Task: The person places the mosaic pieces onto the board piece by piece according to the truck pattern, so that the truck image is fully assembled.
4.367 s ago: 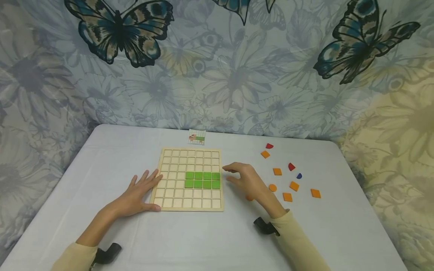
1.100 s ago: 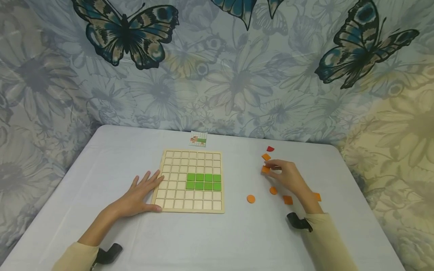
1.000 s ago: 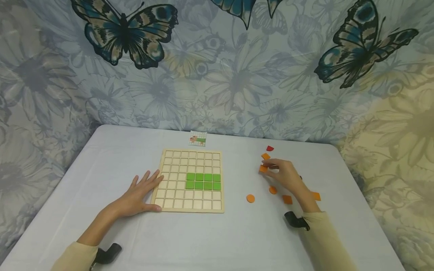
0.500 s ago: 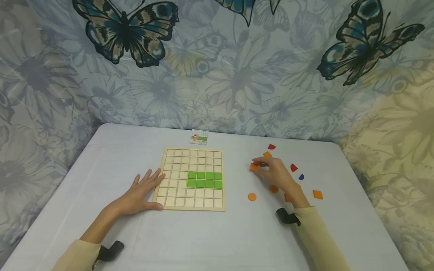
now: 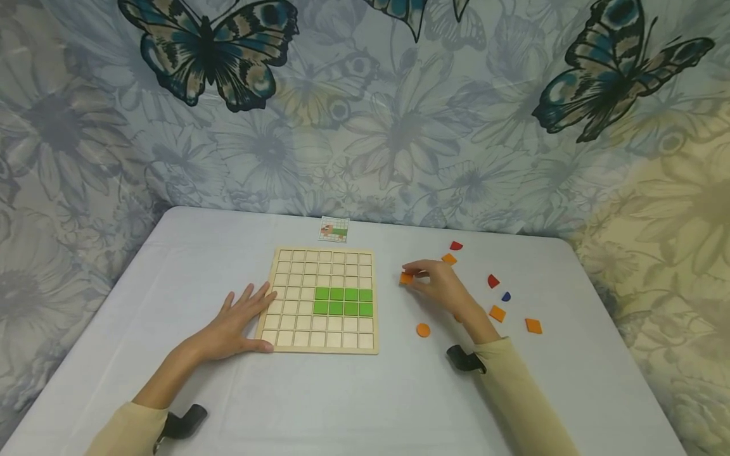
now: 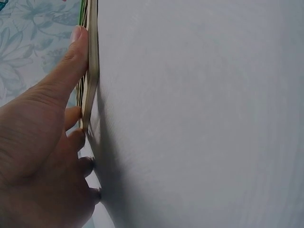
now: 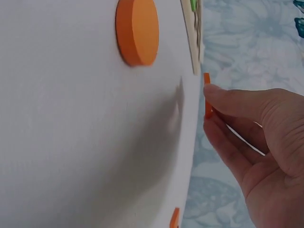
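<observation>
My right hand (image 5: 440,285) pinches an orange square tile (image 5: 406,278) between thumb and fingers, just right of the wooden grid board (image 5: 293,345). In the right wrist view the same tile (image 7: 207,95) is seen edge-on, lifted off the table. Two rows of green square tiles (image 5: 344,301) fill cells on the board's right side. My left hand (image 5: 228,329) lies with spread, straight fingers along the board's left edge, its thumb at the near left corner. The left wrist view shows the thumb (image 6: 66,71) resting on the board's rim (image 6: 91,57).
Right of the board lie an orange round tile (image 5: 423,330), orange squares (image 5: 533,325), red quarter pieces (image 5: 493,280) and a blue half-round piece (image 5: 506,296). A small pattern card (image 5: 334,229) lies behind the board. A patterned cloth backdrop (image 5: 399,139) rises at the table's far edge.
My right hand has picked up an orange square from among the loose pieces and carried it left towards the board. The left hand has stayed at the board's edge.
</observation>
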`<action>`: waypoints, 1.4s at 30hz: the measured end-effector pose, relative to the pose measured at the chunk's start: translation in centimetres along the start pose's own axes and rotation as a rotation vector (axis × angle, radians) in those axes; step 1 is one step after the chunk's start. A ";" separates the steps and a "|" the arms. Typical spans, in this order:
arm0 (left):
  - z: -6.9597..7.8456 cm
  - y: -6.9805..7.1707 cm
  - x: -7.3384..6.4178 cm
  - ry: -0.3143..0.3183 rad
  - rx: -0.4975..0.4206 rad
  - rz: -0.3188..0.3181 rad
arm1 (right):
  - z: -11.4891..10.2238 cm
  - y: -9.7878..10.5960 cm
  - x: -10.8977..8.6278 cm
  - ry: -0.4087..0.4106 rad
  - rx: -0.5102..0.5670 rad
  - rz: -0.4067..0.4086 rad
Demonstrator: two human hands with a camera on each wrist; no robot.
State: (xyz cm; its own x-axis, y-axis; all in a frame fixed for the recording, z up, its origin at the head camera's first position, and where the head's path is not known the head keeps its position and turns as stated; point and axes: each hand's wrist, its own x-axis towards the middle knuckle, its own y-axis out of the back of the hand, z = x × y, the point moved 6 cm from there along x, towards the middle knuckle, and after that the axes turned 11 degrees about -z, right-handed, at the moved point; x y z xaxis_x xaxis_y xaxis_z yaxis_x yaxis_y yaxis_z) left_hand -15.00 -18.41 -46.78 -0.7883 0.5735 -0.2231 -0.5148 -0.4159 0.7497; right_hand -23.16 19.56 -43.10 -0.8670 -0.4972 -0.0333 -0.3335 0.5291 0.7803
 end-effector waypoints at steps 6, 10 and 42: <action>0.0 0.0 0.0 -0.001 -0.004 -0.003 | -1.0 -0.8 0.8 0.054 0.013 -0.005; -0.1 -0.1 0.0 0.007 0.000 -0.009 | -1.6 -1.1 1.2 0.075 0.016 -0.012; -0.3 -0.2 0.0 0.019 0.012 0.008 | -6.3 -4.5 4.0 0.136 0.053 -0.070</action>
State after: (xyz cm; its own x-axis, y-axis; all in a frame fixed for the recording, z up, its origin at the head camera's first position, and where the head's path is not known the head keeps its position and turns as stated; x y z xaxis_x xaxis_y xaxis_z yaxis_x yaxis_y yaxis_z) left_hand -15.01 -18.54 -47.09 -0.7987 0.5567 -0.2285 -0.5043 -0.4121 0.7589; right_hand -22.84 10.85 -42.84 -0.7840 -0.6208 0.0017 -0.4134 0.5241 0.7446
